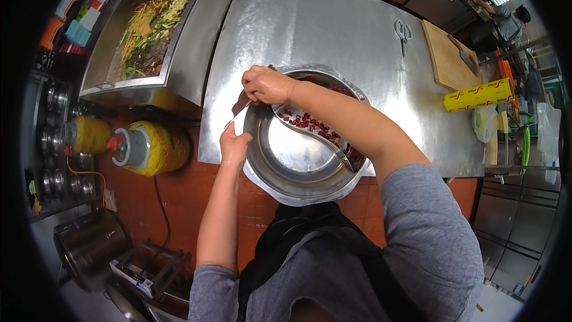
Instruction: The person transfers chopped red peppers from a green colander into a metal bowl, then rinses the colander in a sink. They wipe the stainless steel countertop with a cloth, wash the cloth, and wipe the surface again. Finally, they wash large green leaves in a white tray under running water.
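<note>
A round stainless-steel divided pot (298, 143) with a wavy divider and a broad angular rim overhangs the near edge of the steel table (339, 13). Cut red dried chillies (308, 124) lie in its far compartment; the near one shows bare shiny metal. At the pot's left rim, my right hand (267, 85) is closed on the upper end of a dark brown, shiny-edged thing (241, 102), perhaps a packet. My left hand (234, 145) grips its lower end, with the thumb beside the rim. My right forearm crosses over the pot and hides part of the chillies.
Scissors (403, 36), a wooden board (447, 56) with a cleaver (463, 56) and a yellow roll (480, 95) lie right. A steel bin (187, 31) of vegetable scraps stands left, above yellow-wrapped gas cylinders (165, 147). Another person (509, 22) is far right.
</note>
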{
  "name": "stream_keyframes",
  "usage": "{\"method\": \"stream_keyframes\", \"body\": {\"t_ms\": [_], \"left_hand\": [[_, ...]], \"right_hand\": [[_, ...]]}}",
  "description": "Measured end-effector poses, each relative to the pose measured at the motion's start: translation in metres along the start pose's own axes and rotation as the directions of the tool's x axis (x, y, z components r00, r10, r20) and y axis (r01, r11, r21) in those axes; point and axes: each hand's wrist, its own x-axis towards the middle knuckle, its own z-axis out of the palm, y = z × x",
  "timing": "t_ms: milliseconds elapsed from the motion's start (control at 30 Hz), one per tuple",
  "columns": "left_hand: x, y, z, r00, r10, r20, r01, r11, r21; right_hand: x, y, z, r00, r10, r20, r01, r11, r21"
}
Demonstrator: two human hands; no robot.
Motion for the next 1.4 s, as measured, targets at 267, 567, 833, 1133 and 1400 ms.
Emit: {"method": "stream_keyframes", "body": {"t_ms": [267,567,833,1133,1400], "left_hand": [[-0.004,0.006,0.006,0.999,-0.043,-0.017,0.043,0.999,0.012],[-0.009,-0.003,0.008,0.999,-0.025,-0.028,0.025,1.000,0.006],[-0.021,-0.002,0.017,0.998,-0.020,-0.065,0.020,1.000,-0.001],[-0.018,-0.015,0.012,0.997,-0.031,-0.071,0.032,0.999,0.008],[-0.029,-0.012,0.023,0.990,-0.031,-0.138,0.029,0.999,-0.017]], "right_hand": [[-0.028,0.031,-0.026,0.978,0.188,-0.094,-0.199,0.972,-0.125],[-0.133,0.034,-0.083,0.903,0.369,-0.221,-0.412,0.889,-0.199],[-0.236,-0.014,-0.093,0.748,0.576,-0.330,-0.641,0.756,-0.135],[-0.303,-0.120,-0.046,0.473,0.730,-0.493,-0.791,0.598,0.127],[-0.307,-0.205,0.001,0.380,0.807,-0.452,-0.849,0.498,0.175]]}}
